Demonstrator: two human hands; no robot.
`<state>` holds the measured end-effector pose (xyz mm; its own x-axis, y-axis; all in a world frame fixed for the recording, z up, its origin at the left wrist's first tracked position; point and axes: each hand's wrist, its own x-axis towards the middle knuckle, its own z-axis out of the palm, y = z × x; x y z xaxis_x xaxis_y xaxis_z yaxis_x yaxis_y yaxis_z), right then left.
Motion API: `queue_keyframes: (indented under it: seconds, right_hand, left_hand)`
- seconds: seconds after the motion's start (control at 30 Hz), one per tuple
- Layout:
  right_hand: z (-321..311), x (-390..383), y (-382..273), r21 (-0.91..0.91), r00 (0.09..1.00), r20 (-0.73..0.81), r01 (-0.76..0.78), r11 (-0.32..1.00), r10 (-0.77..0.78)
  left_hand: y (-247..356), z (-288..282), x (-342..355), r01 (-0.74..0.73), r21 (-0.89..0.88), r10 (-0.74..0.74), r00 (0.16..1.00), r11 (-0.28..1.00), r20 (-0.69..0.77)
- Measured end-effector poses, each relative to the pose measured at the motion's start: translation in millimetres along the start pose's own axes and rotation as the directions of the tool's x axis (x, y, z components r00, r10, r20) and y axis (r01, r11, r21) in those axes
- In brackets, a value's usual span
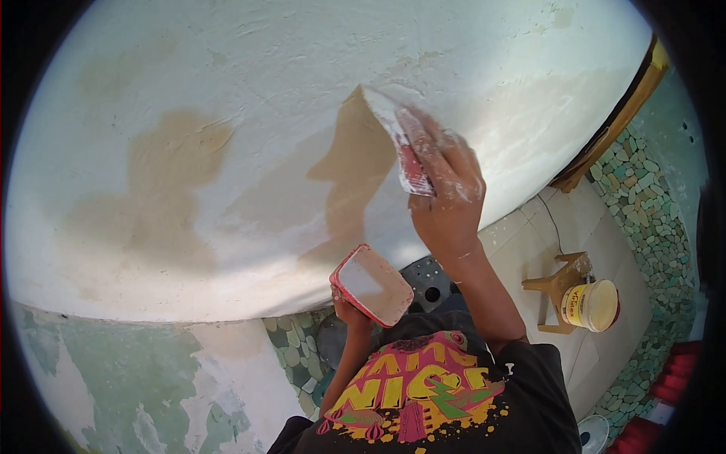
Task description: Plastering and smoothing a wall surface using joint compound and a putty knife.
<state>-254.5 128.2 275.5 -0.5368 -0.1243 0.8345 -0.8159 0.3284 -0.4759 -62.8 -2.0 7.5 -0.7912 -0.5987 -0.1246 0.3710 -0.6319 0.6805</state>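
Note:
My right hand [446, 181], dusted with white, grips a putty scraper [408, 155] with a red part and a white-caked body, its edge held against or very close to a white plastered wall [174, 60]. Its shadow falls on the wall beside it. Lower down, my left hand [348, 310] holds a red-rimmed rectangular container [371, 284] with pale paste in it. The wall shows tan patches and rough, uneven spots. Most of my left fingers are hidden behind the container.
A tan stool [556, 291] on the tiled floor bears or adjoins a white bucket [590, 306]. A cable runs nearby. Pebble borders [628, 189], a dark perforated object [431, 284], a wooden edge [643, 91] and red objects [673, 378] surround me; a peeling green surface [121, 363] is lower left.

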Motion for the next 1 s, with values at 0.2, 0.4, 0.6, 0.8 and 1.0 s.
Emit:
queue_keyframes:
  seconds: [0.2, 0.4, 0.6, 0.8, 1.0]
  right_hand:
    - [24.5, 5.9, 22.4, -0.204, 0.979, -0.193, 0.025, 0.979, -0.065]
    - [47.3, -3.4, 28.2, -0.334, 0.978, -0.200, -0.004, 0.942, -0.066]
    - [32.4, -24.8, 28.6, -0.386, 0.990, -0.097, 0.057, 0.921, -0.102]
    - [-3.3, 19.6, 33.4, -0.237, 0.971, -0.183, 0.111, 0.965, -0.157]
    - [10.0, -2.8, 26.1, -0.177, 0.990, -0.051, 0.121, 0.977, -0.132]
  left_hand:
    - [-3.8, 2.9, -0.7, 0.029, 0.016, -0.029, 0.999, 0.999, -0.017]
    - [-0.3, 12.7, -7.1, 0.026, 0.002, -0.026, 0.999, 1.000, 0.026]
    - [-6.3, 13.8, -2.1, 0.043, 0.085, -0.040, 0.999, 0.995, -0.033]
    - [-6.7, 23.0, -9.0, 0.055, 0.017, -0.054, 0.998, 0.998, -0.036]
    - [-7.0, 23.1, -15.1, 0.064, 0.012, -0.064, 0.998, 0.998, -0.011]
